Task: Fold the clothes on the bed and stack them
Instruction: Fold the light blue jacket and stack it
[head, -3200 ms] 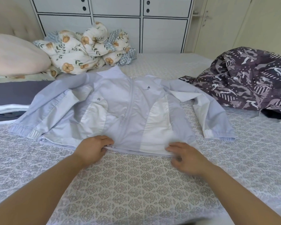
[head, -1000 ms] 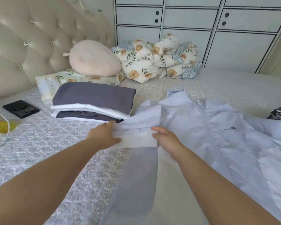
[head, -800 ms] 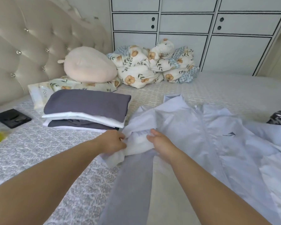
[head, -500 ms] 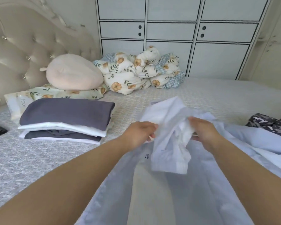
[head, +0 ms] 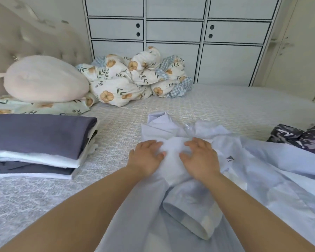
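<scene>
sleeve folded in, both palms down

while both hands press flat, the pale blue jacket [head: 253,171] lies spread on the patterned bed cover [head: 216,108], right of centre. it is light lavender-blue with whiter panels, a zip up the front and a small dark logo on the chest; one cuffed sleeve lies folded across its body, pointing near. the left hand [head: 146,158] and right hand [head: 201,159] rest side by side on the crumpled shoulder fabric, fingers straight and slightly spread. one stack of folded clothes [head: 36,142] sits at left, at least four layers, grey-purple and white. one dark patterned garment [head: 302,138] lies far right.
</scene>
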